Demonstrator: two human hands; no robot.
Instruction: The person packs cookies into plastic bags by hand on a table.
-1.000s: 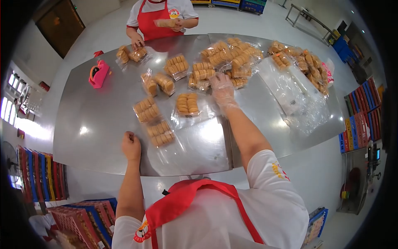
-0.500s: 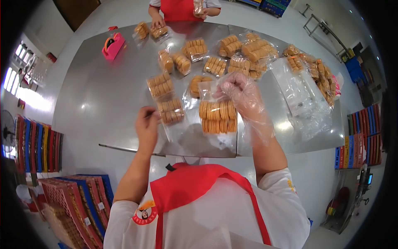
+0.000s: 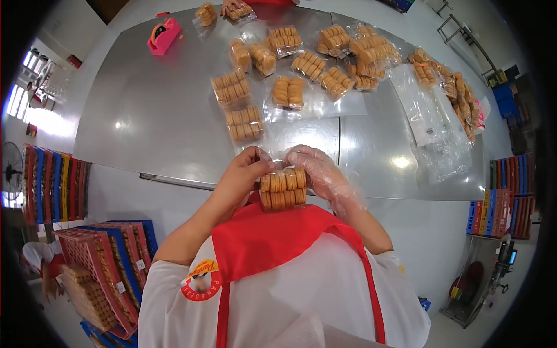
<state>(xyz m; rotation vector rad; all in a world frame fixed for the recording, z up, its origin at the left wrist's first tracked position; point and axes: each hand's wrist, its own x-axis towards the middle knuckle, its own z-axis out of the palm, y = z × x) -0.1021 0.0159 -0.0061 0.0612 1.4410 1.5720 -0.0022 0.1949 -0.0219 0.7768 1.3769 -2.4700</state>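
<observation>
A clear plastic bag of round biscuits (image 3: 283, 190), stacked in two rows, hangs in front of the red apron at the table's near edge. My bare left hand (image 3: 245, 174) pinches the bag's upper left corner. On the other side my right hand (image 3: 318, 174), in a clear plastic glove, grips the upper right of the same bag. Just beyond my hands, a bag of biscuits (image 3: 243, 124) lies on the metal table (image 3: 162, 116), with another bag (image 3: 231, 87) behind it. A further bag (image 3: 288, 93) rests on flat clear plastic.
Several more filled bags (image 3: 371, 49) lie across the far side. Empty plastic bags (image 3: 420, 116) are spread at the right, beside a heap of biscuit packs (image 3: 458, 101). A pink tape dispenser (image 3: 164, 37) stands far left. Another person's hand (image 3: 237, 7) touches a bag at the far edge.
My right hand has brought the bag of biscuits down toward my apron. My left hand has moved right and taken hold of its top. The view has tilted downward.
</observation>
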